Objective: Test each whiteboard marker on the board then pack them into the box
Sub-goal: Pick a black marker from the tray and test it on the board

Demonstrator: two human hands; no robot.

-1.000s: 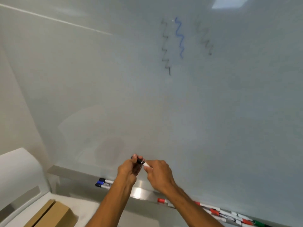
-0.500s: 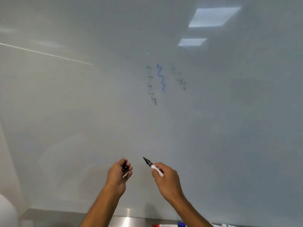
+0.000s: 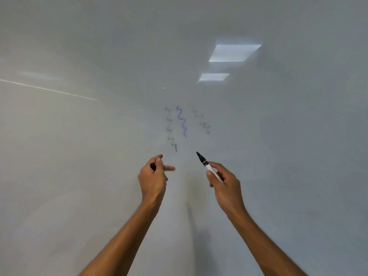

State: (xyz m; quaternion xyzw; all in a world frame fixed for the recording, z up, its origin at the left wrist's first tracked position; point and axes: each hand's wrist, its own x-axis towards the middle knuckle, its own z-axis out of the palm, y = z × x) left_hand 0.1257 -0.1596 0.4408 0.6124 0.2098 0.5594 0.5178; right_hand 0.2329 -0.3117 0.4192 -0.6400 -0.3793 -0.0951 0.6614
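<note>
Marker (image 3: pixel 207 166), white-barrelled with bare black tip, sits just right of centre frame, pinched in the curled fingers of my right hand (image 3: pixel 226 187), my left hand (image 3: pixel 153 181) gripping its black cap (image 3: pixel 153 166).

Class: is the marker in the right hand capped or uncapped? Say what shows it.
Uncapped. The marker in the right hand shows its bare black tip; the left hand holds a black cap.
</note>
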